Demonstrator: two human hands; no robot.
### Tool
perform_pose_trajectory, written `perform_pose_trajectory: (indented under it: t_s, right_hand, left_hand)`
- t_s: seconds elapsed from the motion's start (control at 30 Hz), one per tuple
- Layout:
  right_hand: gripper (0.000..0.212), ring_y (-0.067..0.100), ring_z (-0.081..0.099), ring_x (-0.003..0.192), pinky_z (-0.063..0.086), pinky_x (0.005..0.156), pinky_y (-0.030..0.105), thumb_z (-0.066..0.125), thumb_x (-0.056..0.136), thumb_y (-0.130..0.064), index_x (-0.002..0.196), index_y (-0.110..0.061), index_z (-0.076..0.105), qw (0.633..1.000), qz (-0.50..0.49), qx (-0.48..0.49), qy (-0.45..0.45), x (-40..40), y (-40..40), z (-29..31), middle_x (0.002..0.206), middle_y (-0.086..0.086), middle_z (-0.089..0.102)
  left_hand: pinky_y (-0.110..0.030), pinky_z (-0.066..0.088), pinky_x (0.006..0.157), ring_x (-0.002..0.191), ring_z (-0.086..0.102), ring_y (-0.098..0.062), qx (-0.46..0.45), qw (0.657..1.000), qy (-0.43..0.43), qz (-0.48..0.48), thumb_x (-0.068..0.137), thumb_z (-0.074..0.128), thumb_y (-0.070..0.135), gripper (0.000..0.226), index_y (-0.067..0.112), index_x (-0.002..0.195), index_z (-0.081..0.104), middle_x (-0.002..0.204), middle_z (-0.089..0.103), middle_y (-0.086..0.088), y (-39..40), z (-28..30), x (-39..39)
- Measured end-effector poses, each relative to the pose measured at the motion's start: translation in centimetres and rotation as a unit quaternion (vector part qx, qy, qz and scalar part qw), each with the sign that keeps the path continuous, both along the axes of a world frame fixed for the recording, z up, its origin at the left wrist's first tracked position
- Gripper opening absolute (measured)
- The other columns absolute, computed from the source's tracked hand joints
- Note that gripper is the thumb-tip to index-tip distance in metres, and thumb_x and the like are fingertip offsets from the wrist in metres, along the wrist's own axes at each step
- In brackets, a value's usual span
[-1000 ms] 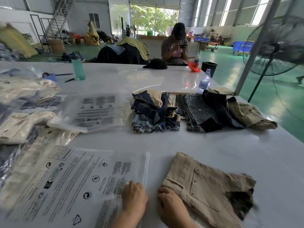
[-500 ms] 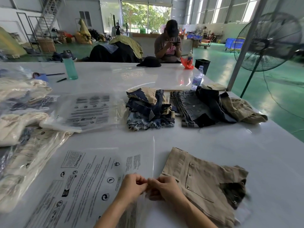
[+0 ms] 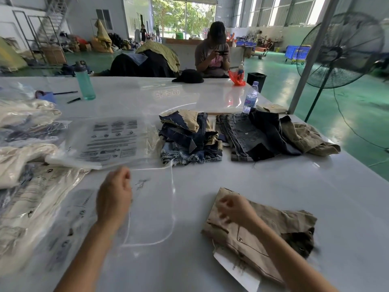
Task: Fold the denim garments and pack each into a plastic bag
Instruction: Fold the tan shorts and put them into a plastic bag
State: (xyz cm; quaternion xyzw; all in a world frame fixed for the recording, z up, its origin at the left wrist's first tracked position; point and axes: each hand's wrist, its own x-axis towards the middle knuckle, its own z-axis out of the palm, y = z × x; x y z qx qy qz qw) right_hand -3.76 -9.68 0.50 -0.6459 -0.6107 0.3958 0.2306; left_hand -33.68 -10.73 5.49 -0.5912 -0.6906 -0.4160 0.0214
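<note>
Both forearms and hands (image 3: 113, 199) are bare, no sleeves showing.

Single head-worn camera, facing forward and down, close over white table (image 3: 273, 182)

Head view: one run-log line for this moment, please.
stage: bagging | left hand: holds plastic bag lifted open | right hand: on folded tan shorts | shorts: outside bag

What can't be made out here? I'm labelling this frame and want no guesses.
- Left hand, head view: seen from the back; its fingers on the bag are hidden, so grip unclear.
- Right hand: motion blur hides whether it grips the shorts.
- Bag's print: blurred, unreadable.
- Card under the shorts: mostly covered.
</note>
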Motion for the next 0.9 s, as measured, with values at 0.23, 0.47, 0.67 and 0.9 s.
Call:
perform_pose_trajectory:
  t_s: [0.23, 0.47, 0.67, 0.9]
  right_hand:
    - [0.069, 0.026, 0.04, 0.124, 0.041, 0.101, 0.045, 0.071, 0.078, -0.048, 0.134, -0.018, 0.045, 0.921, 0.059, -0.068, -0.38, 7.8, 5.1, -1.9, 0.134, 0.006, 0.048]
    - [0.028, 0.017, 0.059, 0.079, 0.047, 0.065, 0.027, 0.075, 0.067, -0.032, 0.09, -0.02, 0.065, 0.922, 0.121, 0.01, -0.367, 6.8, 3.2, 0.1, 0.091, -0.002, 0.058]
    - [0.06, 0.032, 0.059, 0.115, 0.05, 0.086, 0.042, 0.053, 0.078, -0.059, 0.123, -0.021, 0.058, 0.853, 0.178, 0.272, -0.408, 4.1, -5.7, -2.1, 0.136, 0.012, 0.051]
    - [0.077, 0.023, 0.021, 0.144, 0.025, 0.105, 0.04, 0.036, 0.092, -0.057, 0.151, -0.031, -0.006, 0.841, 0.209, 0.112, -0.486, 5.8, -6.6, -3.7, 0.158, 0.007, 0.017]
  left_hand:
    - [-0.031, 0.044, 0.077, 0.097, 0.058, -0.023, -0.309, 0.927, 0.139, -0.162, 0.094, 0.041, 0.038, 0.033, 0.013, 0.101, 0.061, 0.112, 0.056, -0.004, -0.4, -6.4, 9.9]
    - [-0.034, 0.051, 0.08, 0.097, 0.063, -0.024, -0.415, 0.889, 0.116, -0.156, 0.069, 0.059, 0.075, 0.077, 0.008, 0.107, 0.063, 0.107, 0.064, -0.006, 0.7, -8.7, 13.8]
    - [-0.033, 0.049, 0.082, 0.106, 0.062, -0.028, -0.413, 0.889, 0.141, -0.14, 0.081, 0.059, 0.023, 0.033, 0.008, 0.11, 0.063, 0.116, 0.062, -0.008, 0.8, -8.6, 13.9]
    - [-0.025, 0.037, 0.059, 0.073, 0.063, -0.025, -0.45, 0.856, 0.049, -0.248, 0.086, 0.059, 0.037, 0.032, 0.014, 0.064, 0.058, 0.067, 0.059, -0.003, 1.3, -7.9, 12.2]
